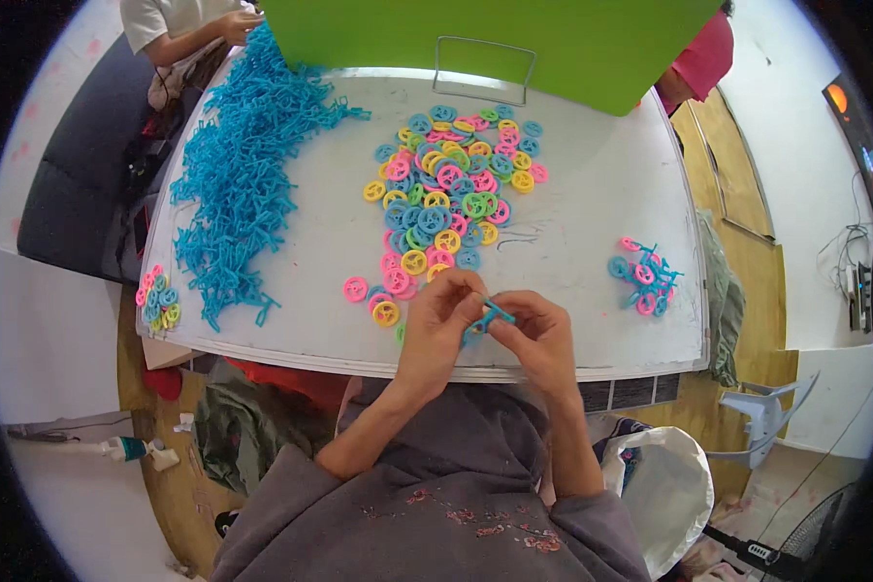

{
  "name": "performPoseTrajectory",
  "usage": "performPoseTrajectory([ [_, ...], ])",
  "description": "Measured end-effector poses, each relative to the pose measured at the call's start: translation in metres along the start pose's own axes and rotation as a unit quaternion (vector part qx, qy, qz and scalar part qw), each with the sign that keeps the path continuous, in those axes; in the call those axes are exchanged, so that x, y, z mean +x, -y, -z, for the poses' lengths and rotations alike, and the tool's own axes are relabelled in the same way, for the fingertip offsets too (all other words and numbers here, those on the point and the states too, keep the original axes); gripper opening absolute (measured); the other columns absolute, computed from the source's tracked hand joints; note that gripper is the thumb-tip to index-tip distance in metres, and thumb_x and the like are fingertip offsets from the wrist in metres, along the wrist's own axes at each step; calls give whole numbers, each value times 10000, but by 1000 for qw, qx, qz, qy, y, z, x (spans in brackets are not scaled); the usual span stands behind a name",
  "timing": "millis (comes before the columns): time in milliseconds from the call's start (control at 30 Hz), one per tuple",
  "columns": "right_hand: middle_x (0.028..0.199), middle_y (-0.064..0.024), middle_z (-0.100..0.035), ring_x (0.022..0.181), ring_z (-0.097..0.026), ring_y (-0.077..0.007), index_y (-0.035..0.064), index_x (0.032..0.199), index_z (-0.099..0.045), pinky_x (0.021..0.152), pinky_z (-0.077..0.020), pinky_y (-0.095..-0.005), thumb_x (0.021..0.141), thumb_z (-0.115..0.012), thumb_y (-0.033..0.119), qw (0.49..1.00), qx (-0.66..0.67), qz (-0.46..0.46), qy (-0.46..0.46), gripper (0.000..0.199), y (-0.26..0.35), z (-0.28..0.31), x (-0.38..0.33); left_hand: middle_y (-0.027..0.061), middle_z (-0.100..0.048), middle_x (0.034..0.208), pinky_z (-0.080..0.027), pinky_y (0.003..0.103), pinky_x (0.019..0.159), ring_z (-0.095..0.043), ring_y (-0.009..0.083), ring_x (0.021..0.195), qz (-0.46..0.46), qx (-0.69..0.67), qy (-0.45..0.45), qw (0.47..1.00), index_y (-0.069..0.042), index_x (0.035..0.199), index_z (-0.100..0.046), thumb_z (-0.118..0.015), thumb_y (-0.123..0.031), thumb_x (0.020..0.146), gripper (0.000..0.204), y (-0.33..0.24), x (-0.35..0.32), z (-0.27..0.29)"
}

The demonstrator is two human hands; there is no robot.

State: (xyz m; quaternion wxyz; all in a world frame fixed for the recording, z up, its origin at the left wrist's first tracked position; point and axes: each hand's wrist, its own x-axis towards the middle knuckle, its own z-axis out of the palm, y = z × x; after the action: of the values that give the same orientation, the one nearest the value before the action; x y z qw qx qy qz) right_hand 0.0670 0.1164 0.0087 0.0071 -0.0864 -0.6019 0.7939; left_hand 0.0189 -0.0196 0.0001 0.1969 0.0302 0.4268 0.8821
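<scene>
At the table's near edge, my left hand (436, 325) and my right hand (538, 339) meet, thumbs and fingers pinching a small blue plastic frame piece (496, 312) between them. Below it, partly covered by the fingers, shows more blue plastic; whether that is a wheel I cannot tell. Just beyond my hands spreads a heap of small plastic spoked wheels (436, 199) in pink, yellow, green and blue. A long pile of blue frame pieces (238, 175) runs along the table's left side. On the right lies a small cluster of blue frames with pink and blue wheels (647, 276).
A green board (485, 44) with a wire loop (483, 70) stands across the white table's (572, 291) far side. More wheels (159, 299) sit at the near left corner. Another person's hand (238, 27) is at the far left; a red sleeve (703, 58) shows far right.
</scene>
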Motion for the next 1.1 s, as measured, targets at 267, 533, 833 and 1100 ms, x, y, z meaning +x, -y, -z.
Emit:
performPoseTrajectory([
  [267, 939, -71, -664, 863, -630, -124, -35, 1057, -618, 780, -524, -256, 834, -634, -72, 996, -60, 42, -60, 226, 6, 22, 2, 71, -600, 896, -451, 310, 656, -563, 194, 739, -225, 592, -154, 759, -64, 941, -661, -693, -55, 780, 164, -47, 14, 42],
  [533, 933, -84, -681, 900, -626, -131, -31, 966, -642, 819, -508, -281, 802, -694, -35, 994, -72, 49, -59, 172, -9, 12, 9, 49, -618, 814, -454, 336, 655, -552, 212, 721, -136, 632, -156, 747, -45, 879, -660, -750, -77, 710, 193, -51, 23, 52],
  [833, 930, -95, -657, 898, -624, -152, -14, 944, -586, 840, -499, -289, 832, -669, -45, 979, -156, 114, -59, 143, -11, 6, 9, 62, -662, 907, -492, 267, 762, -621, 114, 854, -20, 331, 16, 943, 2, 979, -569, -611, -29, 888, 105, -23, 9, 20],
  [1100, 930, -89, -642, 889, -587, -142, 13, 920, -575, 845, -451, -288, 806, -659, -79, 953, -245, 157, -81, 169, 6, 20, -8, 55, -630, 817, -479, 239, 700, -622, 111, 771, 26, 188, 24, 982, 7, 937, -521, -588, -17, 900, 80, -6, 6, -3],
])
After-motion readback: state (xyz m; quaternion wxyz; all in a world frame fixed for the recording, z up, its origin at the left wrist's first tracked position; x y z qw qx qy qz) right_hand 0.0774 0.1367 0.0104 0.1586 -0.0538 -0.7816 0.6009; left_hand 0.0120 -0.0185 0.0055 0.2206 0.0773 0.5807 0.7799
